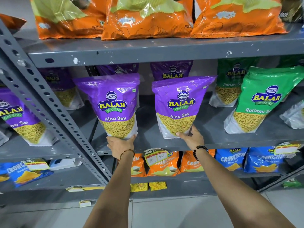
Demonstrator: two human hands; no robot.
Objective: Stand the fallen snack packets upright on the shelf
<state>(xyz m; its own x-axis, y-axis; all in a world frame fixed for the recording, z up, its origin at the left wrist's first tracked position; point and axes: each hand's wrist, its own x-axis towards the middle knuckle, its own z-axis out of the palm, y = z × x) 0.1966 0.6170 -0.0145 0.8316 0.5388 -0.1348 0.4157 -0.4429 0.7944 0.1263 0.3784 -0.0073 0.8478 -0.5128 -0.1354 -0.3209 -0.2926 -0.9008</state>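
On the middle grey shelf (pixel 164 142), head view: two purple "Balaji Wafers Aloo Sev" packets stand side by side near the front edge, apart from each other. Left purple packet (pixel 113 104): glossy purple upper part, yellow-green logo, white lettering, clear window at the bottom showing thin yellow sev, white lower corners. Right purple packet (pixel 179 106): same print, same window. Both have the long axis roughly vertical, sealed top up, front label facing the camera. Left one's top tips slightly left, right one's top leans slightly right; wide-angle distortion may account for part of that.

Left hand (pixel 120 145) is under the left packet's bottom edge, fingers spread and cupped around the base, thumb up on its right lower corner. Thin bangle on that wrist. Right hand (pixel 193 137) holds the right packet's lower right corner, thumb lying across the front along the bottom, fingers wrapped behind; the fingertips behind the packet are hidden. Black bead bracelet (pixel 198 151) on that wrist.

More purple packets stand behind these two and further left past the slotted upright post (pixel 54 112). Green "Ratlami Sev" packets (pixel 263 102) stand on the same shelf to the right, front one leaning right. Orange packets (pixel 148 18) fill the shelf above. Lower shelf holds orange and blue "Crunchem" packets (pixel 230 159); a yellow price tag (pixel 155 157) hangs on the middle shelf's edge between the arms.
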